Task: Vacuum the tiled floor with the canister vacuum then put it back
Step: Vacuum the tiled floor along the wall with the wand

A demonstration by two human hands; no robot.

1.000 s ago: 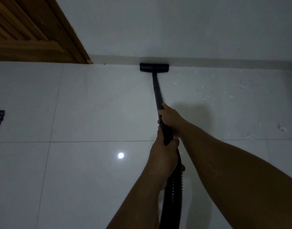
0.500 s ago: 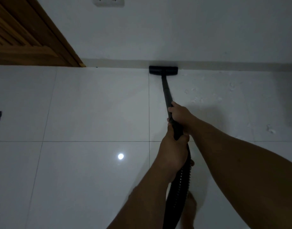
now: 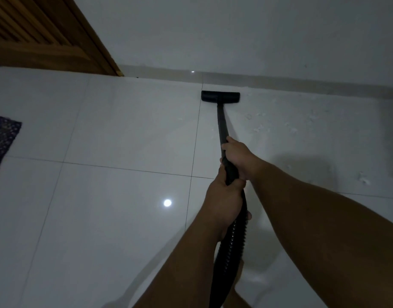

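The room is dim and the picture has a grey, muted cast. A small round glare spot [image 3: 167, 202] shines on the glossy tiled floor [image 3: 102, 218], with a fainter glint [image 3: 192, 72] on the skirting. A soft shadow [image 3: 302, 167] lies on the tiles to the right. Straight lines bow near the frame's edges from the wide lens. Fine detail looks smeared and soft.

Both hands grip the black vacuum wand [image 3: 222, 127]: the right hand [image 3: 237, 155] ahead, the left hand [image 3: 224, 200] behind, above the ribbed hose [image 3: 232, 245]. The floor head [image 3: 220, 96] sits at 12 o'clock on the tiled floor [image 3: 115, 141] near the baseboard [image 3: 302, 84], white crumbs [image 3: 291, 130] at 2 o'clock.
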